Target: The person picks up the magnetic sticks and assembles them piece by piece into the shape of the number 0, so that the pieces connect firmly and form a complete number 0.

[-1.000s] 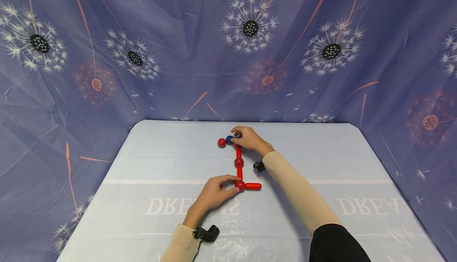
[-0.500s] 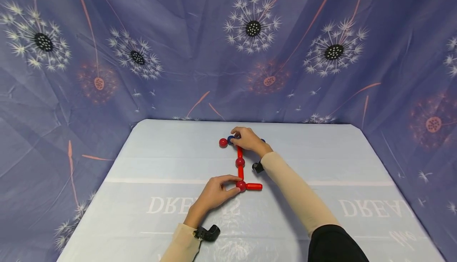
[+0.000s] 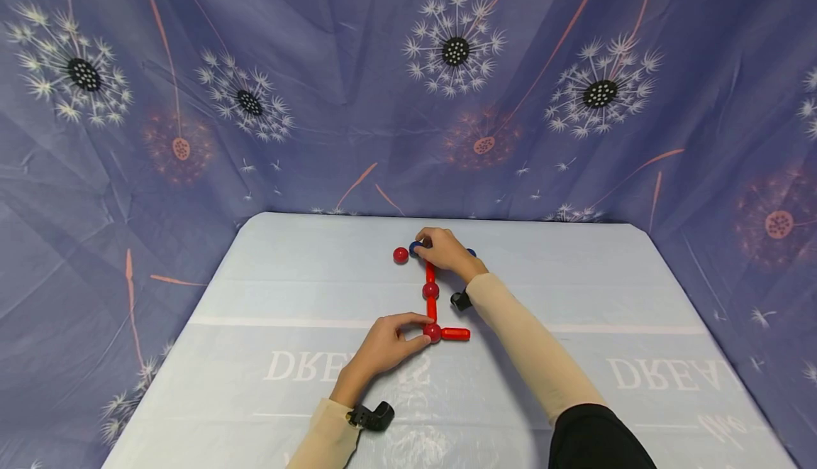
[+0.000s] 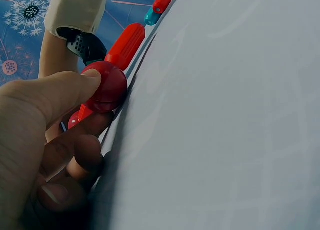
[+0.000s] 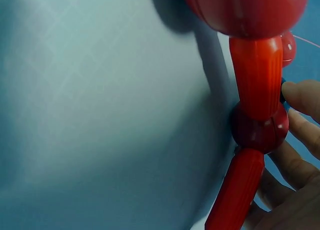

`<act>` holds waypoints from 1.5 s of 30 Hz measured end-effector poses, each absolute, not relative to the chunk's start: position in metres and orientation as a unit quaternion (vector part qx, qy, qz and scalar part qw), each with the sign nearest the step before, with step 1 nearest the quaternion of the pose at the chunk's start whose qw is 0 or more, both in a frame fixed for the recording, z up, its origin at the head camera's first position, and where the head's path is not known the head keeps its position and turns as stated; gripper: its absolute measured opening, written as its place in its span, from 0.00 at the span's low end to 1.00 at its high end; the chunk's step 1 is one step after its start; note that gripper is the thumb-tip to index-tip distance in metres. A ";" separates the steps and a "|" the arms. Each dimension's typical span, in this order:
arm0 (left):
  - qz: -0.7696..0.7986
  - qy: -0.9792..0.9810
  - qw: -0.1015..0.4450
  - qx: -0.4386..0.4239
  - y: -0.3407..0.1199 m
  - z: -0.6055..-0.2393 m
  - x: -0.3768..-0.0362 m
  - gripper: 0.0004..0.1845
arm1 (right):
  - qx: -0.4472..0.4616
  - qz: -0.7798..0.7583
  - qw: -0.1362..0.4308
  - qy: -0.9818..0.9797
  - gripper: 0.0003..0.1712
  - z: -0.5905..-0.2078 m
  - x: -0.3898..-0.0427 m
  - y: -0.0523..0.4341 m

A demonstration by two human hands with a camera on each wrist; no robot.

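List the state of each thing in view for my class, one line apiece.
Left hand: pinches nearest red ball
Sideways red rod: on that ball, far end bare
Middle red ball: joined between two red rods
Right hand: pinches a blue piece
Leftmost red ball: in neither hand
Other blue piece: mostly hidden, state unclear

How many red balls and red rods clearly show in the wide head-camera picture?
Red balls: 3
Red rods: 3
Total: 6, though the right hand may hide more.
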State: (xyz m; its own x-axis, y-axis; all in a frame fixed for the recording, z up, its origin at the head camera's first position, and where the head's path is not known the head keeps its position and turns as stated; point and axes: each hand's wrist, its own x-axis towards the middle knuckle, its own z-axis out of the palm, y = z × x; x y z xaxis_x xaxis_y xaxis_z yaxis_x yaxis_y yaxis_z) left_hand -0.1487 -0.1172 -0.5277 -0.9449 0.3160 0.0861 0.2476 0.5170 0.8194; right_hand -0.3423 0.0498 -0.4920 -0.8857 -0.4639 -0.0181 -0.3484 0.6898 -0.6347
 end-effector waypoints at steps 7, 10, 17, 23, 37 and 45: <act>0.465 0.870 0.041 0.158 -0.116 -0.526 -0.149 0.14 | -0.221 -0.326 0.093 0.915 0.19 -0.491 -0.342 0.052; 0.465 0.870 0.040 0.158 -0.117 -0.527 -0.149 0.14 | -0.219 -0.325 0.096 0.915 0.20 -0.490 -0.342 0.052; 0.468 0.868 0.039 0.159 -0.117 -0.528 -0.148 0.14 | -0.217 -0.338 0.075 0.913 0.19 -0.486 -0.342 0.052; 0.464 0.870 0.037 0.159 -0.116 -0.528 -0.148 0.14 | -0.230 -0.364 0.049 0.901 0.18 -0.473 -0.339 0.057; 0.465 0.871 0.041 0.155 -0.115 -0.527 -0.148 0.15 | -0.223 -0.396 -0.002 0.891 0.17 -0.464 -0.302 0.084; 0.461 0.872 0.037 0.158 -0.116 -0.526 -0.148 0.15 | -0.209 -0.413 -0.004 0.886 0.15 -0.467 -0.267 0.107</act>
